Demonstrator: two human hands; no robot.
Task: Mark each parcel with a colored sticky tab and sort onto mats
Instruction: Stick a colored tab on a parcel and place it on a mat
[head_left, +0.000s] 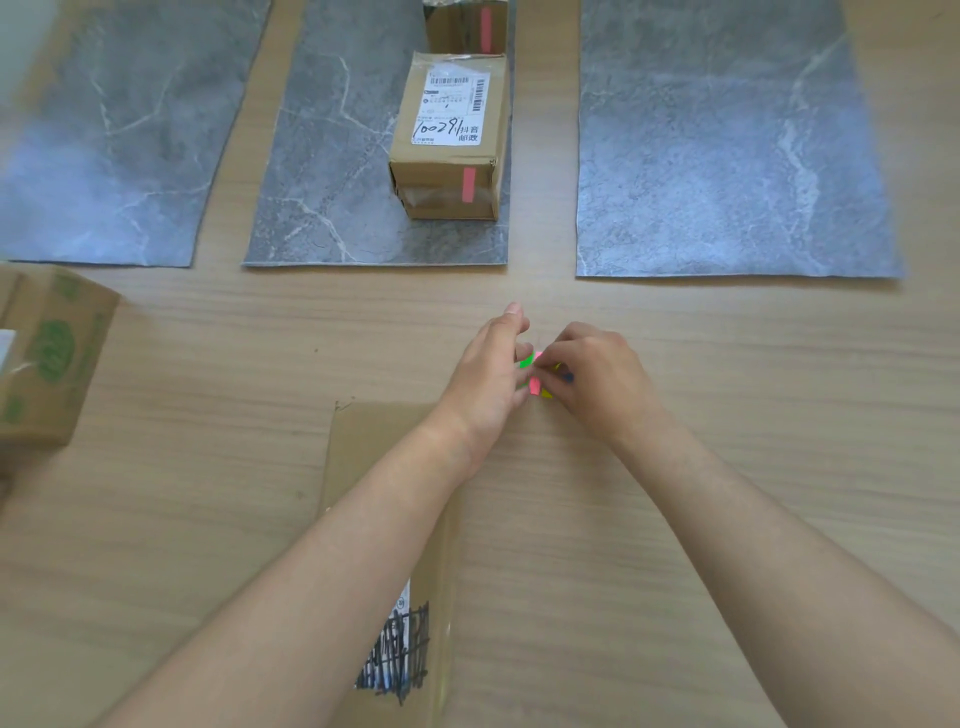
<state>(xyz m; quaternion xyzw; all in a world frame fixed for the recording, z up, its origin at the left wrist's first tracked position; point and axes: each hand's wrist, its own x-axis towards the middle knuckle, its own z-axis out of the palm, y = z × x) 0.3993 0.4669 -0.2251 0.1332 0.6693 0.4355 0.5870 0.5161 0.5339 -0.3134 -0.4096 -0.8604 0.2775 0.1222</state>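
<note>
Both hands meet above the wooden floor over a small pad of sticky tabs (535, 370) with green, pink and yellow strips. My left hand (491, 374) holds the pad from the left. My right hand (597, 376) pinches a pink tab on it from the right. A flat brown parcel (374, 467) with a scribbled-over label lies under my left forearm. On the middle grey mat (332, 156) stands a brown parcel (449, 135) with a white shipping label and a pink tab on its near face. Behind it sits another parcel (465, 26), also with a pink tab.
A grey marble-pattern mat (114, 135) lies at the left and another mat (727, 145) at the right, both bare. A cardboard box (52, 358) with green print stands at the left edge. Wooden floor runs between everything.
</note>
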